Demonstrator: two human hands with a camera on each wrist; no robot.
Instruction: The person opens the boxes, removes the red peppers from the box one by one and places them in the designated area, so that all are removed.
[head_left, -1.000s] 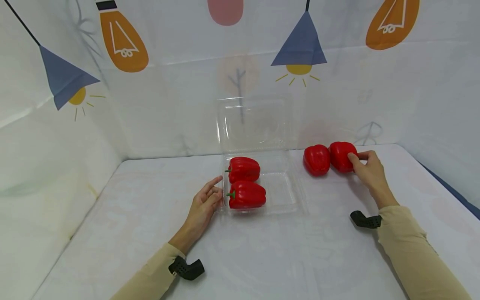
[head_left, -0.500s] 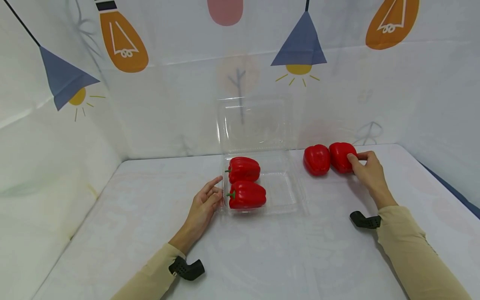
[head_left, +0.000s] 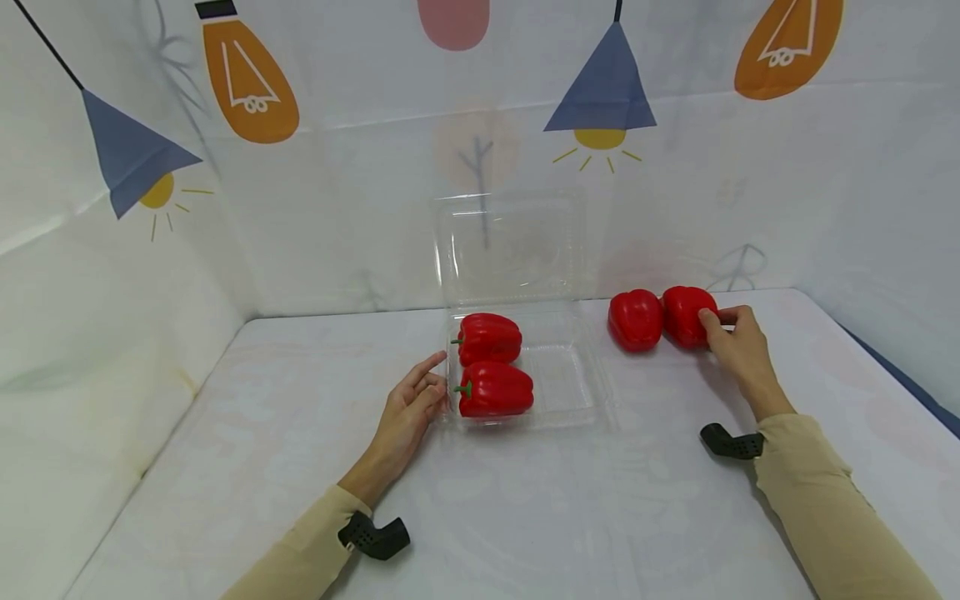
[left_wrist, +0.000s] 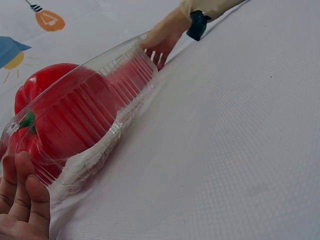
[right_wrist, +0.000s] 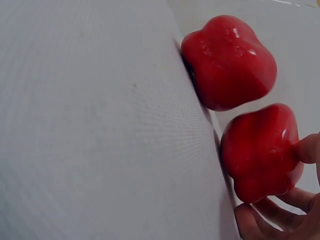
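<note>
My right hand (head_left: 738, 346) grips a red bell pepper (head_left: 684, 315) at the table's back right, thumb on one side and fingers on the other. The right wrist view shows this bell pepper (right_wrist: 262, 152) low over the tabletop. Just left of it sits another red bell pepper (head_left: 635, 321). Two more, a rear bell pepper (head_left: 491, 337) and a front bell pepper (head_left: 498, 390), lie with green stems leftward in a clear plastic clamshell box (head_left: 562, 379). Against the box's left wall rest the relaxed fingers of my left hand (head_left: 405, 417); in the left wrist view, fingertips (left_wrist: 37, 187) meet its ribbed side.
The box's clear lid (head_left: 513, 250) stands raised against the printed backdrop (head_left: 337, 208) behind the table. To the right of the two peppers, the box's floor shows bare. White cloth (head_left: 525, 517) covers the table. Each sleeve cuff carries a black wrist camera (head_left: 375, 537).
The bell pepper in my right hand has shifted very slightly toward me. My left hand and the box stay where they were.
</note>
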